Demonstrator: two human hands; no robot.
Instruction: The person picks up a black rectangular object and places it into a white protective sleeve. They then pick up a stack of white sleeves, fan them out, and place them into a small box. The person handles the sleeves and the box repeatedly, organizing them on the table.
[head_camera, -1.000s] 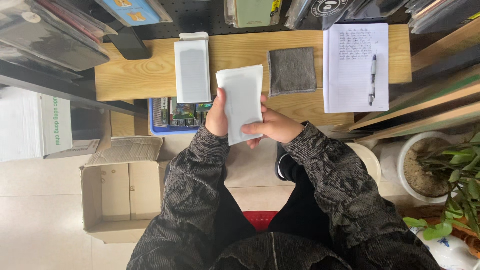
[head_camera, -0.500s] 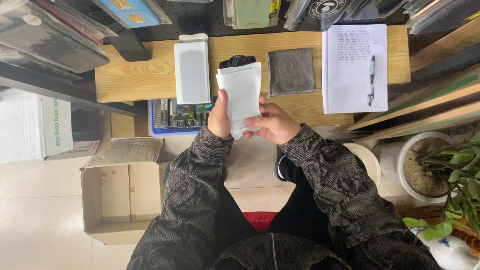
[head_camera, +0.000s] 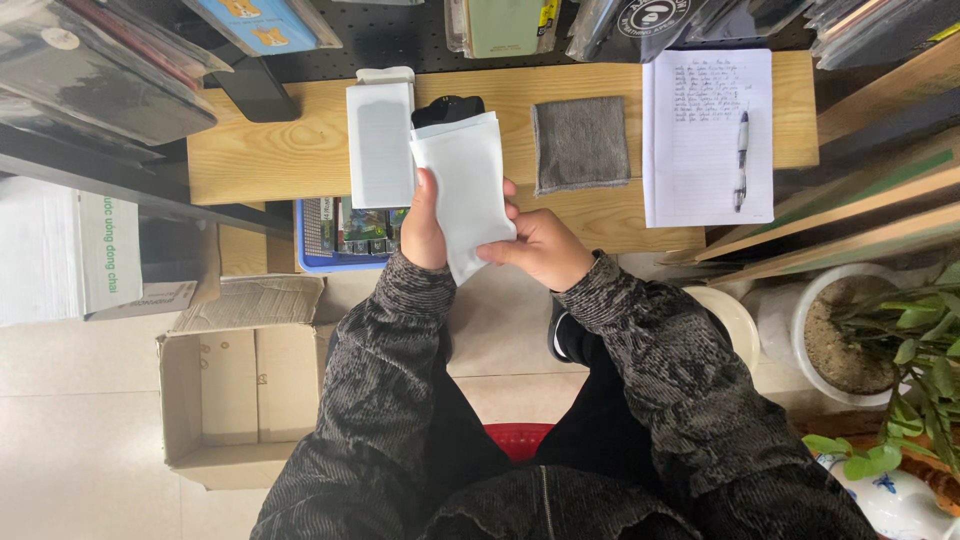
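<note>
Both my hands hold a white paper pouch (head_camera: 462, 190) over the front edge of the wooden desk (head_camera: 280, 155). My left hand (head_camera: 424, 225) grips its left side, thumb on the front. My right hand (head_camera: 540, 248) pinches its lower right edge. A black flat object (head_camera: 446, 108) pokes out of the pouch's open top end. A white flat box (head_camera: 380, 142) lies on the desk just left of the pouch. A grey cloth (head_camera: 581, 143) lies to the right.
An open notebook (head_camera: 705, 150) with a pen (head_camera: 741, 158) lies at the desk's right end. A blue tray (head_camera: 345, 232) sits below the desk edge, an open cardboard box (head_camera: 240, 385) on the floor left, a potted plant (head_camera: 880, 330) right.
The black object has come partly out of the pouch's top end; one second ago only the white pouch showed. My hands have stayed in about the same place.
</note>
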